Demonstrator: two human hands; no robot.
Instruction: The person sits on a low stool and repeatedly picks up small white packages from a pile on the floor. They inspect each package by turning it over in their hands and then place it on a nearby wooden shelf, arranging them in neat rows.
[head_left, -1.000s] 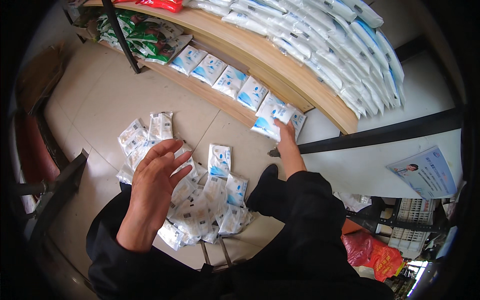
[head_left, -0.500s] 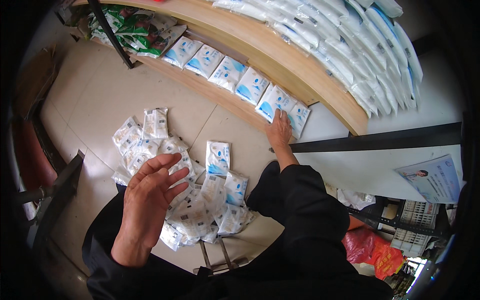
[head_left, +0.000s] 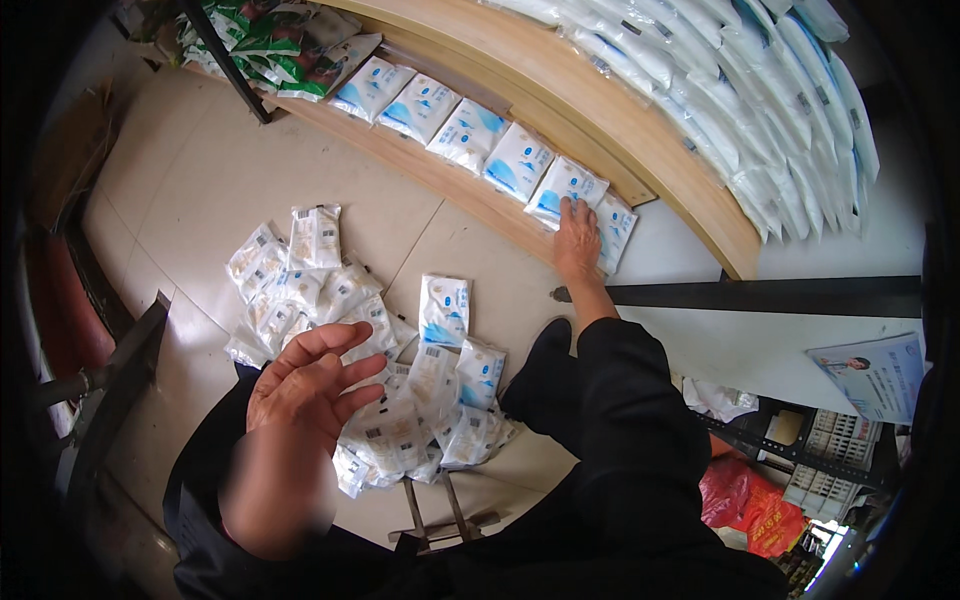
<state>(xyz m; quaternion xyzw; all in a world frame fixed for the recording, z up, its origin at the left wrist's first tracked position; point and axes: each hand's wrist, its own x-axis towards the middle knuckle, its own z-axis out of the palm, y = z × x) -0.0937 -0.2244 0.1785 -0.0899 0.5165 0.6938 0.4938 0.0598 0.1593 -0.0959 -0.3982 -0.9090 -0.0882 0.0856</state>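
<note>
touching, with the fingertips of the right hand (head_left: 579,240), a white-and-blue packet (head_left: 565,180) on the lower shelf (head_left: 445,180), right of centre in the frame; cannot tell whether clamped or merely resting. holding the left hand (head_left: 303,397) with grip apart, left of centre, overlapping a packet pile (head_left: 395,435) on the floor (head_left: 300,165). at upper right: stacked white packages (head_left: 720,110); at upper left: green bags (head_left: 265,50).

From my remote end, I had the bare left hand (head_left: 312,392) raised, its fingers (head_left: 360,372) parted and loosely curled, its wrist (head_left: 278,485) blurred, while the bare right hand (head_left: 578,242) stretched forward, knuckles upward, from the black-sleeved right arm (head_left: 635,420)
</note>
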